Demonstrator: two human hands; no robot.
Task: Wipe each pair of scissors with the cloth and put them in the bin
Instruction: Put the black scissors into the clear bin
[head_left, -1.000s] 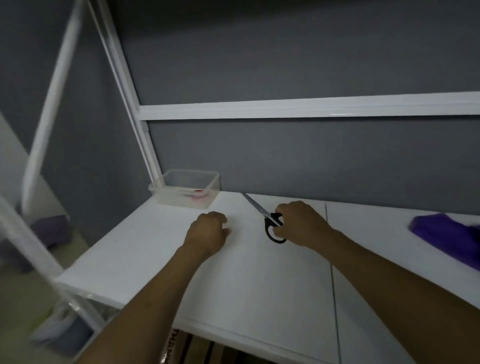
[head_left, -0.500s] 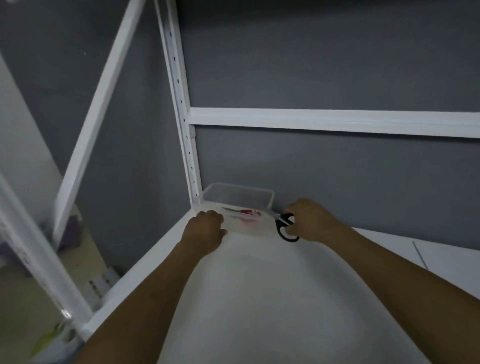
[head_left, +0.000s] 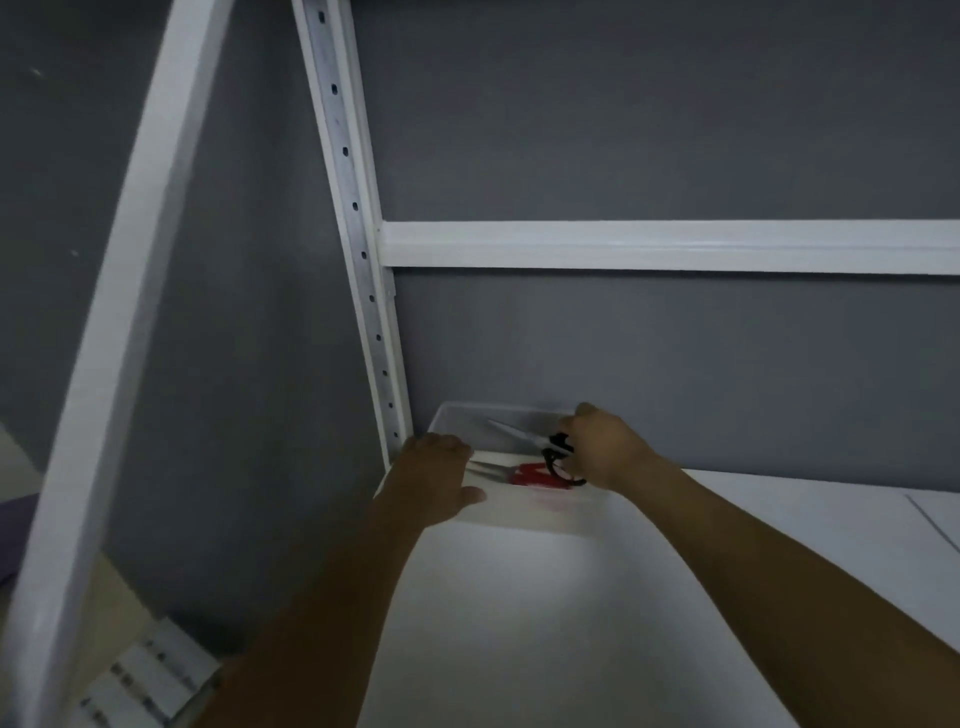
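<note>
The right hand (head_left: 610, 452) pinches the black-handled scissors (head_left: 525, 435) by their loops, fingers curled round them. The closed blades point away to the left, over the open clear bin (head_left: 550, 514), which lies straight below them. The long axis runs slantwise across the bin, so the drop looks short. A red-handled pair (head_left: 532, 474) already lies inside. The left hand (head_left: 434, 475) clasps the bin's near left corner, thumb along the front wall, steadying it on the white table (head_left: 519, 623). The right fingertips are hidden, the bin's far wall is faint, and the cloth is out of view.
</note>
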